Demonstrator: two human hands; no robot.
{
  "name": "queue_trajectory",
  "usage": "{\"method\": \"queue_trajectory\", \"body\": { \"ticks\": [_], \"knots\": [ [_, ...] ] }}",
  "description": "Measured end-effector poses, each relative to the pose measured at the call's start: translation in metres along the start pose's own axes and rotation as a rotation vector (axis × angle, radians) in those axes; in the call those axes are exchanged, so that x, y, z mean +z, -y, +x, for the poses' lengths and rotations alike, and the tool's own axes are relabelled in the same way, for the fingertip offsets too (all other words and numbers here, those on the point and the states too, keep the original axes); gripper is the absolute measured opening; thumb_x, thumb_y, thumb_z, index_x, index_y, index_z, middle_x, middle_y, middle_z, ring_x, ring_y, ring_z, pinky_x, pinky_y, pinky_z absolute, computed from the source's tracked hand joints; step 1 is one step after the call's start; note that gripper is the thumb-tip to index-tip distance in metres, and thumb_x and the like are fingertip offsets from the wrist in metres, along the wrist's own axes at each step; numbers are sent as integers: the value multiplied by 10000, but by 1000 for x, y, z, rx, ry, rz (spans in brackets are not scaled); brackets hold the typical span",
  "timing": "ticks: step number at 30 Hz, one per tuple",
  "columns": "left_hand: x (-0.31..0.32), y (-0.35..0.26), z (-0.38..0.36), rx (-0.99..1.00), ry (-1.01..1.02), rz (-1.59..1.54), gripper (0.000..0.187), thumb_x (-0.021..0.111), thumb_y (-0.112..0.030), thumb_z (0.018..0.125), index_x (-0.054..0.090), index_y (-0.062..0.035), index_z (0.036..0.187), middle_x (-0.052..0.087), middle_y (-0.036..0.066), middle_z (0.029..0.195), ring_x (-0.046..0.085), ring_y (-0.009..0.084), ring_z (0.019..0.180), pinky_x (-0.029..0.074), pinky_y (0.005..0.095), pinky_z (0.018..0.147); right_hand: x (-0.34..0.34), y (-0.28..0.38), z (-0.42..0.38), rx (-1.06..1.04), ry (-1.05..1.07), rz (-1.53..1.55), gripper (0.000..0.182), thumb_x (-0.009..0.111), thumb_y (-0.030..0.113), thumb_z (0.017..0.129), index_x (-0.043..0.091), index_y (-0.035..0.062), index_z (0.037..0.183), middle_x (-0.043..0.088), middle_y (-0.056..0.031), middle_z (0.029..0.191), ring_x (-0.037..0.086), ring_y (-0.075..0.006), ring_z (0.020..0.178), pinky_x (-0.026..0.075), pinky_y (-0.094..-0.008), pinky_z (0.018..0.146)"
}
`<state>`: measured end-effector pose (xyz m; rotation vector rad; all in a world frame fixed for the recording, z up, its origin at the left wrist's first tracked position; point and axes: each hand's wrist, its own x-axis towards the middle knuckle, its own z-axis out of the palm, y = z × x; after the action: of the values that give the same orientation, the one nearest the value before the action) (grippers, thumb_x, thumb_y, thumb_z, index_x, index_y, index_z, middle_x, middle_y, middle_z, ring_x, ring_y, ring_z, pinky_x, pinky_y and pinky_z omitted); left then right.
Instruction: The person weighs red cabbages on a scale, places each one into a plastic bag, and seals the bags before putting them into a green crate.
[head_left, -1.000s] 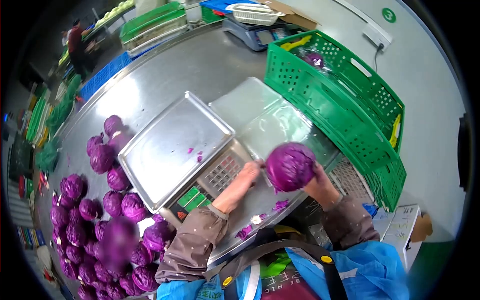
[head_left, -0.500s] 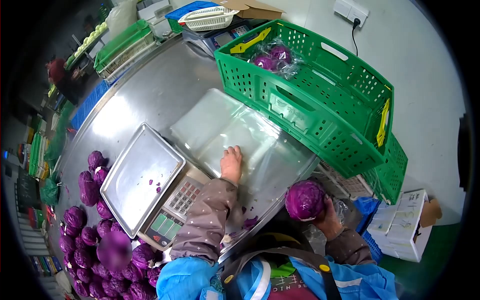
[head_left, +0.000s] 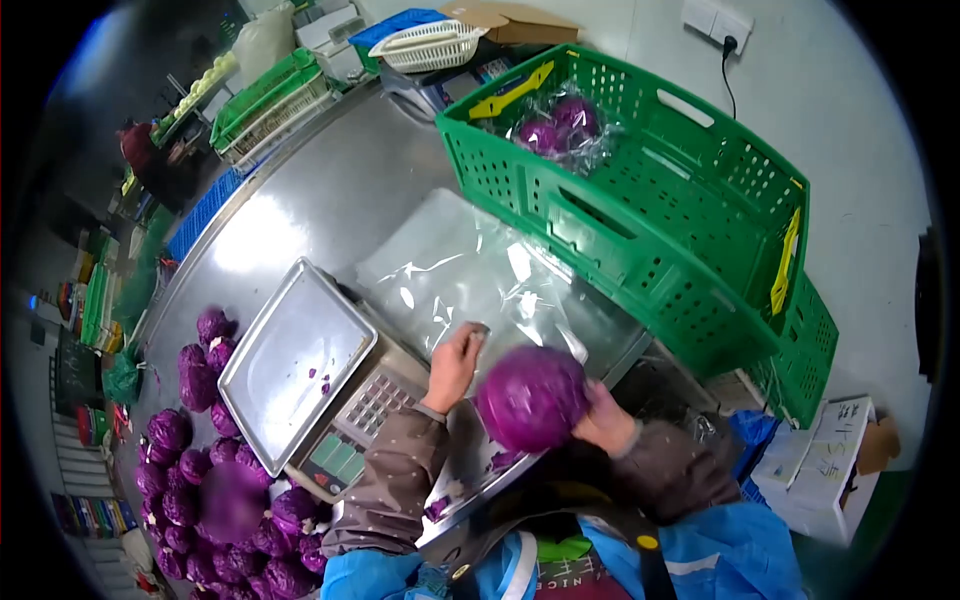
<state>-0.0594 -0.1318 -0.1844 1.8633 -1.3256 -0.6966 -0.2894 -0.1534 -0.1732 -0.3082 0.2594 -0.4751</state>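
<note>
A round red cabbage (head_left: 532, 400) is gripped from its right side by my right hand (head_left: 606, 418), above the front edge of the metal table. Just left of it, my left hand (head_left: 456, 366) is closed in a pinch at the near edge of a clear plastic bag (head_left: 440, 285). This bag lies on top of other flat bags and looks wrinkled and slightly raised, with bright glints. Beside my left forearm stands a weighing scale (head_left: 300, 365), with small purple leaf scraps on its metal pan.
Many red cabbages (head_left: 240, 535) are heaped at the lower left. A green crate (head_left: 620, 250) at the back right holds wrapped cabbages (head_left: 560, 125). Behind stand a white basket (head_left: 430, 45) and another scale. A white box (head_left: 815, 470) sits at the right. A person (head_left: 150, 165) is far left.
My right hand has brought the cabbage left and up, close to my left hand. My left hand has drawn slightly back, fingers now pinched, and the top bag has become wrinkled.
</note>
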Motion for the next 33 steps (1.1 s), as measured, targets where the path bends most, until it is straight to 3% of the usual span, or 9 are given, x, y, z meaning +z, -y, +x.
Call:
{"method": "queue_trajectory", "body": {
  "ticks": [2, 4, 11, 14, 20, 24, 25, 30, 33],
  "knots": [
    [-6, 12, -4, -131, -6, -476, 230, 504, -218, 891, 609, -14, 906, 409, 7, 508, 375, 80, 498, 321, 274, 464, 10, 2, 26, 34, -100, -33, 596, 588, 318, 810, 334, 79, 1292, 433, -107, 1266, 446, -238, 1160, 353, -430, 996],
    [-19, -7, -17, -179, -7, -388, 243, 505, -221, 889, 613, -5, 922, 416, -18, 526, 372, 63, 502, 312, 254, 463, 13, 0, 43, -77, -205, -178, 627, 636, 294, 766, 344, 75, 1276, 456, -107, 1228, 478, -259, 1118, 385, -414, 963],
    [-13, -59, -41, 398, -325, 44, 153, 561, -138, 801, 636, -78, 920, 573, 106, 624, 570, 286, 537, 456, 353, 493, 40, -21, 42, -711, -216, -1760, 736, 744, 127, 581, 400, 29, 1224, 498, -132, 1148, 507, -249, 1047, 403, -338, 911],
    [-10, -57, -77, 693, -188, 257, 237, 631, -119, 724, 627, -127, 961, 501, 32, 583, 540, 179, 472, 423, 311, 429, 25, -36, 42, -566, -364, -1336, 741, 734, 95, 594, 381, 24, 1241, 521, -129, 1107, 511, -224, 1021, 408, -320, 892],
    [-23, -28, -103, 533, -330, 401, 349, 634, -65, 723, 569, -98, 1065, 516, 60, 711, 541, 226, 566, 429, 339, 490, 41, -43, 23, -419, -558, -973, 702, 666, 85, 728, 262, -3, 1296, 506, -147, 1105, 533, -175, 953, 448, -268, 819],
    [-9, -3, -99, 164, -525, 119, 316, 573, -41, 775, 526, -62, 1086, 537, 114, 697, 536, 333, 589, 429, 405, 548, 62, -41, 12, -281, -656, -629, 613, 624, 241, 792, 299, 70, 1284, 490, -158, 1135, 548, -231, 1000, 499, -412, 813],
    [-8, 8, -95, -156, -211, 8, 260, 558, -47, 763, 552, -35, 1022, 571, 230, 738, 545, 423, 689, 444, 440, 624, 57, -40, 11, -246, -574, -505, 591, 601, 288, 806, 312, 81, 1279, 489, -145, 1149, 544, -246, 1017, 499, -445, 811],
    [13, -31, -138, 101, 408, -150, 182, 501, -143, 839, 598, 11, 858, 569, 246, 740, 558, 410, 708, 435, 453, 621, 14, -44, 19, -256, -449, 78, 476, 505, 392, 860, 410, 101, 1225, 516, -86, 1154, 522, -243, 1063, 484, -453, 825],
    [-4, -28, -131, 34, 346, -186, 180, 485, -141, 855, 580, 5, 809, 575, 207, 684, 568, 377, 642, 437, 433, 579, 34, -44, 20, -588, -741, -589, 579, 673, 199, 755, 384, 56, 1236, 505, -121, 1113, 527, -221, 1005, 439, -338, 871]
  ]
}}
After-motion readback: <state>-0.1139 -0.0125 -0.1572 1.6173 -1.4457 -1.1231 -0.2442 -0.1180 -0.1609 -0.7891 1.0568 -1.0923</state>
